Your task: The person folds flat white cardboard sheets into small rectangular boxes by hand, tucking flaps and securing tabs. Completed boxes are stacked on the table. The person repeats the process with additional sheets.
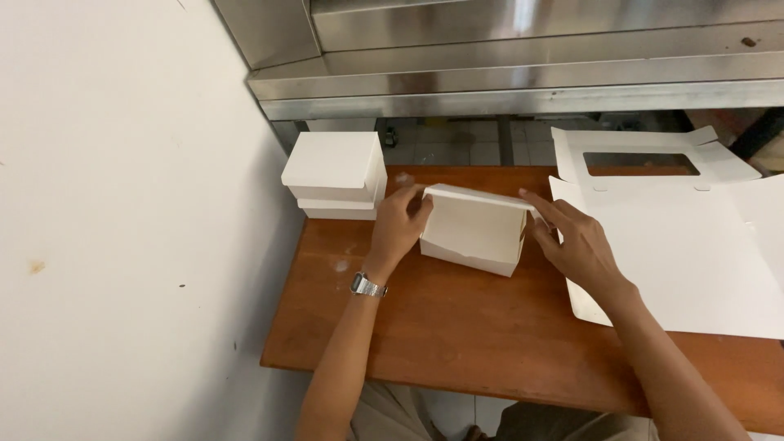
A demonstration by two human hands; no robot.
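Observation:
A small white cardboard box sits on the brown wooden table, its lid closed or nearly closed. My left hand, with a metal watch on the wrist, grips the box's left end, fingers curled over the top corner. On the box's right end rests my right hand, fingers stretched along the lid's upper edge. Both hands press the box from opposite sides.
Two finished white boxes are stacked at the table's back left. A large flat unfolded white carton with a window cutout lies to the right. A stainless steel unit overhangs the back. A white wall borders the left.

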